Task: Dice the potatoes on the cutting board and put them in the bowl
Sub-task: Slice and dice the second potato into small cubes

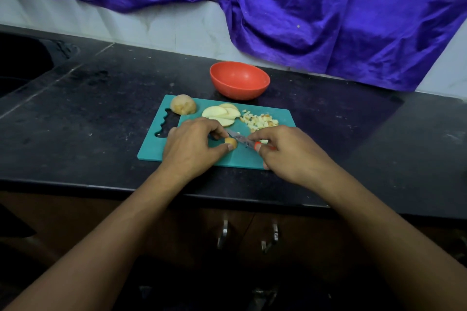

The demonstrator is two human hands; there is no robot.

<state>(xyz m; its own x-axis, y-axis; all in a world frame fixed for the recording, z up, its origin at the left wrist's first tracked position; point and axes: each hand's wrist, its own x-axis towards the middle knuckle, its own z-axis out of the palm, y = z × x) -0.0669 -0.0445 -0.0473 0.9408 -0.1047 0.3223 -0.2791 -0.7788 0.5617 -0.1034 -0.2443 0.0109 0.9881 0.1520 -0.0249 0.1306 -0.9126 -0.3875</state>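
Note:
A teal cutting board (192,105) lies on the black counter. On it are a half potato (183,104) at the far left, a few pale slices (222,114) in the middle and a pile of diced pieces (260,120) at the far right. My left hand (193,144) pinches a small potato piece (232,142) near the board's front. My right hand (288,149) grips a knife (240,138) by its red handle, and the blade lies against that piece. An empty red bowl (239,80) stands just behind the board.
A dark sink (22,63) sits at the far left of the counter (101,113). A purple cloth (303,7) hangs down the wall behind the bowl. Cabinet handles (223,233) show below the counter's front edge.

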